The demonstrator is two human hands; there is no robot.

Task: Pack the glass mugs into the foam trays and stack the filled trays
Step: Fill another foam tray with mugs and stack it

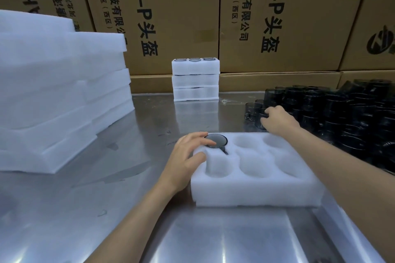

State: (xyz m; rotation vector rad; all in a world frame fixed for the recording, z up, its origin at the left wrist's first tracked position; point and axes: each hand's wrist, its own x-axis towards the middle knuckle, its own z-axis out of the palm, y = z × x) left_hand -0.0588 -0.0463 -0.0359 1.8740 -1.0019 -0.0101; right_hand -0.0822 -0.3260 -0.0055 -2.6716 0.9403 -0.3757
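I am filling the foam tray (pixel 254 179): my left hand (pixel 188 153), fingers loose, pushes one mug (pixel 215 140) into the far-left hole, my right hand (pixel 277 119) grabs a mug (pixel 262 120) from the far-right pile (pixel 342 117), and I think it goes in an empty hole next.

One wide-angle camera, worn on the person's head, is looking forward and down across the surface (pixel 106 209). It is sitting close above the near edge, so both forearms are entering from the bottom of the frame and the tray (pixel 256 190) is lying just below centre. The boxes (pixel 171 17) are filling the top of the frame, their edges bowing with the lens. No second view is sharing the scene.
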